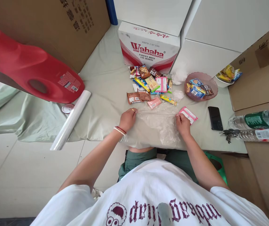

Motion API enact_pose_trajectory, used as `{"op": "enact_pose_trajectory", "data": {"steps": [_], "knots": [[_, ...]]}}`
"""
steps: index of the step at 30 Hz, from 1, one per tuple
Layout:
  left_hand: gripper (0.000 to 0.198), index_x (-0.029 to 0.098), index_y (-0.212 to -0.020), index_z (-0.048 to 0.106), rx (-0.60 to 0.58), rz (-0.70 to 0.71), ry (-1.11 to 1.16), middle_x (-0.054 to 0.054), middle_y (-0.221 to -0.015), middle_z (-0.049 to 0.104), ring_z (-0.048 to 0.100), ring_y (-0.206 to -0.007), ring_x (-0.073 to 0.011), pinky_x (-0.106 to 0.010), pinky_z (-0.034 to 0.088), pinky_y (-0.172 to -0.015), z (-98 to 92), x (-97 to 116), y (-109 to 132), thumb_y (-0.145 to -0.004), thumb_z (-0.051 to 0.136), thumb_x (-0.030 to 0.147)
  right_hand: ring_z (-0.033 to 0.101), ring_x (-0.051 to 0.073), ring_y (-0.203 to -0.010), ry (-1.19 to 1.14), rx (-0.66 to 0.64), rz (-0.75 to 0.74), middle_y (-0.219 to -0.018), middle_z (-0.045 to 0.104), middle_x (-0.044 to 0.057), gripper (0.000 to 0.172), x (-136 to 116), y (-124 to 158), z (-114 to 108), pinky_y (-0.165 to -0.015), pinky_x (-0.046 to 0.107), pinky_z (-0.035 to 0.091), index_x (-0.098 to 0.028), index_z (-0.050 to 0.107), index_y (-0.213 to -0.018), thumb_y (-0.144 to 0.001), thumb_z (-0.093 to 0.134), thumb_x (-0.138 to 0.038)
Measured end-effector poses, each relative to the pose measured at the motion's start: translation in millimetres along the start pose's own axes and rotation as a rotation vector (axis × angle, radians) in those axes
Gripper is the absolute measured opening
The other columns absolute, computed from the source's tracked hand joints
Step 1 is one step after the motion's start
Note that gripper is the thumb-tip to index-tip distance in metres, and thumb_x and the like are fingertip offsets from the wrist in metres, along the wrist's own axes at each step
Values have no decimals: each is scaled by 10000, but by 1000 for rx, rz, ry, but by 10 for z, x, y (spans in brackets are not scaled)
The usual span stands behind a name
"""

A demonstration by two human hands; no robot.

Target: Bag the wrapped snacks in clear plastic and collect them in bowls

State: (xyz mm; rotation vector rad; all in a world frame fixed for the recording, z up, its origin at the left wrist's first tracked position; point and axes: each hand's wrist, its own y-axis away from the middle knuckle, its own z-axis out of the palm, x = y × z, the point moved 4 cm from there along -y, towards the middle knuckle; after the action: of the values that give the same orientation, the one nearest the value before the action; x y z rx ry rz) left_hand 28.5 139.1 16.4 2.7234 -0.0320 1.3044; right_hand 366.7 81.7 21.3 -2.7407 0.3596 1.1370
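Between my two hands stretches a clear plastic bag (pixel 159 121), wrinkled and lying over the table's front part. My left hand (pixel 128 120) is closed on its upper left corner. The upper right corner is pinched in my right hand (pixel 183 124). Just past that hand lies a pink and white snack packet (pixel 188 115). Beyond the bag is a loose pile of wrapped snacks: brown packets (pixel 134 98), a pink packet (pixel 154 102), a yellow wrapper (pixel 168 99) and several others.
A pinkish bowl (pixel 200 98) holds more snacks. A phone (pixel 215 118), keys (pixel 229 134) and water bottles (pixel 263 121) lie to the right. On the left are a red jug (pixel 35 69) and a plastic film roll (pixel 70 121). A Wahaha carton (pixel 148 47) stands behind.
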Motion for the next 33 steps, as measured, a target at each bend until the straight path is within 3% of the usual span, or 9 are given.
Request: {"op": "enact_pose_trajectory", "data": {"steps": [4, 6, 11, 16, 19, 21, 23, 28, 33], "knots": [[313, 188, -1178, 671, 81, 39, -134, -179, -1278, 684, 641, -1202, -349, -495, 491, -1031, -59, 2, -14, -954, 462, 252, 519, 200, -662, 155, 1, -10, -688, 615, 40, 430, 41, -32, -16, -675, 325, 366, -219, 595, -811, -958, 411, -578], [371, 197, -1275, 653, 118, 204, -200, -187, -1384, 640, 580, -1330, -348, -529, 444, -1109, -27, 116, 46, -963, 453, 222, 534, 210, -678, 167, -15, 5, -713, 636, 53, 432, 56, -31, 5, -687, 329, 370, -218, 609, -827, -954, 410, -580], [500, 293, -1353, 638, -300, 789, -142, -92, -1408, 678, 542, -1424, -245, -519, 274, -1270, 297, 500, 273, -916, 483, 104, 572, 230, -757, 100, -30, 3, -793, 672, 68, 394, 52, -10, 50, -738, 338, 403, -224, 622, -845, -944, 431, -553], [734, 163, -1504, 482, -356, 648, -199, -168, -1375, 674, 648, -1232, -291, -568, 284, -1244, 441, 533, 232, -780, 602, 177, 495, 210, -689, 129, -5, 28, -684, 592, 32, 376, 103, 24, 16, -681, 320, 356, -226, 594, -789, -946, 450, -535], [482, 205, -1307, 653, -382, 556, -214, -118, -1191, 739, 649, -1182, -300, -590, 301, -1228, 461, 527, 215, -830, 634, 272, 485, 205, -678, 133, -2, 29, -675, 586, 31, 390, 125, 36, -3, -670, 313, 349, -225, 594, -783, -953, 439, -541], [237, 242, -1056, 746, -389, 587, -249, -84, -1029, 752, 639, -1170, -294, -600, 289, -1231, 440, 570, 243, -859, 614, 247, 490, 204, -669, 121, -1, 34, -683, 602, 35, 396, 129, 28, -12, -675, 315, 358, -220, 611, -808, -952, 436, -546], [208, 269, -926, 760, -381, 680, -235, -63, -973, 745, 624, -1203, -273, -593, 265, -1252, 377, 647, 302, -884, 572, 190, 495, 203, -665, 106, 8, 49, -683, 609, 35, 400, 132, 5, -23, -685, 317, 369, -216, 624, -827, -940, 437, -550], [225, 297, -872, 743, -543, 823, -60, -40, -1131, 766, 610, -1331, -210, -509, 308, -1290, 175, 712, 475, -974, 555, 228, 514, 201, -678, 54, 38, 36, -696, 618, 36, 422, 141, -50, -56, -694, 315, 385, -211, 631, -827, -926, 425, -565], [219, 298, -912, 713, -687, 884, -97, -59, -1136, 786, 681, -1230, -201, -447, 407, -1237, 34, 441, 546, -927, 525, 185, 509, 194, -680, 75, 86, -47, -734, 640, 42, 429, 131, -30, -116, -731, 317, 404, -207, 650, -889, -968, 405, -550]]}}
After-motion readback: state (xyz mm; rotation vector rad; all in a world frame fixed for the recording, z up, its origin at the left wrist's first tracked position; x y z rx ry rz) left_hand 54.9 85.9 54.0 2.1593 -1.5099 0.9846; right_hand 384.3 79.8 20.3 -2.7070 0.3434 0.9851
